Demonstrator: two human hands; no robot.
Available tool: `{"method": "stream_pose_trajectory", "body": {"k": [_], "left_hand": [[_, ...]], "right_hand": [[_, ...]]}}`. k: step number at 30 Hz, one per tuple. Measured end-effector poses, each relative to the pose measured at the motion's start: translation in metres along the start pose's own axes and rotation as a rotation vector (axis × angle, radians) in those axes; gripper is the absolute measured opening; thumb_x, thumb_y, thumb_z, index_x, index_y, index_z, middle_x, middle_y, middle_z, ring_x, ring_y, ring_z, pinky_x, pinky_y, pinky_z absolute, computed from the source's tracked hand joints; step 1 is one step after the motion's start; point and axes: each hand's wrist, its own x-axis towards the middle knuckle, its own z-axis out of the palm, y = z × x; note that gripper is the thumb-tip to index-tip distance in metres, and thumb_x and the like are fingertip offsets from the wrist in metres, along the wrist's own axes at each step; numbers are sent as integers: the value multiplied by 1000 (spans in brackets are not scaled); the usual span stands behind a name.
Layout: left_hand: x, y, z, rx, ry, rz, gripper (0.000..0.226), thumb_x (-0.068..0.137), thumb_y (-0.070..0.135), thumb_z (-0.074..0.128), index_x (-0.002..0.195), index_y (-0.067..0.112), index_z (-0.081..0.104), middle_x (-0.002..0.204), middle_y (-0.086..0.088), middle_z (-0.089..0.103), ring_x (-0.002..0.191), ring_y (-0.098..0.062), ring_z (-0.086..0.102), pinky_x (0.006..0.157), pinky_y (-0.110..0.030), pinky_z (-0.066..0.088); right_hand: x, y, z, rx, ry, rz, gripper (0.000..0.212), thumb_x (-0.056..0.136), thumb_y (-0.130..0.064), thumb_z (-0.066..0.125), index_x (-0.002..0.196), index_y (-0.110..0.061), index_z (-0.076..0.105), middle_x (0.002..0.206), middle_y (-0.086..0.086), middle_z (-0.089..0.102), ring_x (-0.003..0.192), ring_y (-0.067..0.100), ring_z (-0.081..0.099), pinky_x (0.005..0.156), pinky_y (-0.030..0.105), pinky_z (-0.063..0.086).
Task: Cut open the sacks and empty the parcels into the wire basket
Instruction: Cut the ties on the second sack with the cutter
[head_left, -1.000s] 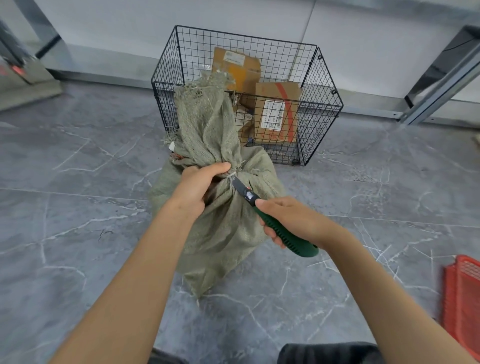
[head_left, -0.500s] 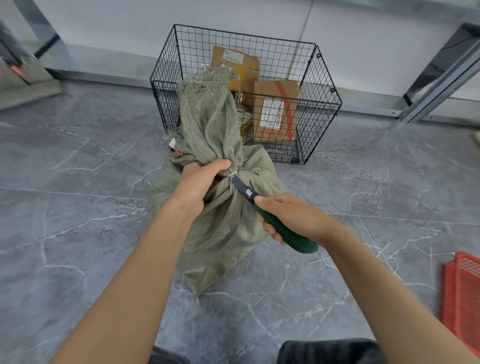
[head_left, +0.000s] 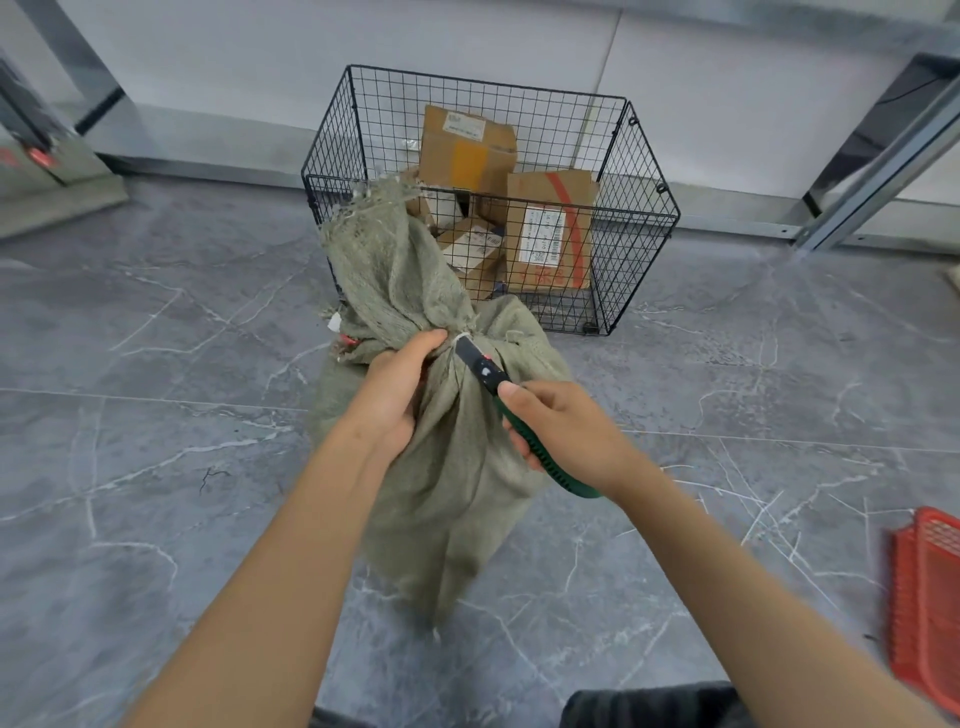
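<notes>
1 sack (head_left: 441, 467) fronts wire basket (head_left: 636, 223); left hand (head_left: 395, 389) grips it, right hand (head_left: 566, 431) the knife (head_left: 480, 366).

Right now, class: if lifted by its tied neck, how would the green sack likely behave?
Probably floppy: the sack creases and folds below the left hand. Likely bottom-heavy: its bulging body sits on the floor.

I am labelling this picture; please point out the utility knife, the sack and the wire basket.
utility knife (head_left: 571, 486): head view, green handle.
sack (head_left: 457, 519): head view, lower body.
wire basket (head_left: 641, 234): head view, right side wall.
</notes>
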Motion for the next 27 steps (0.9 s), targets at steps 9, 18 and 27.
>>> {"method": "stream_pose_trajectory", "body": {"k": [9,18,27], "left_hand": [[-2,-5,21,2,256,55,55,82,42,59,117,1,57,97,-13,68,82,-26,66,63,-31,50],[-6,-3,33,-46,442,137,36,85,39,51,95,5,52,86,-8,56,75,-25,55,67,-34,43],[-6,-2,39,46,604,316,38,90,19,49,53,11,45,55,2,48,50,-9,43,37,-11,32]], "right_hand": [[14,-3,23,126,130,12,40,99,-34,48,68,-9,56,48,-2,54,40,11,46,42,21,40],[25,-21,47,240,178,85,41,99,-33,46,66,-9,53,52,4,53,39,14,44,43,24,40],[31,-20,69,-85,404,31,50,97,-40,47,55,-18,33,51,-4,37,49,16,34,53,31,26]]}}
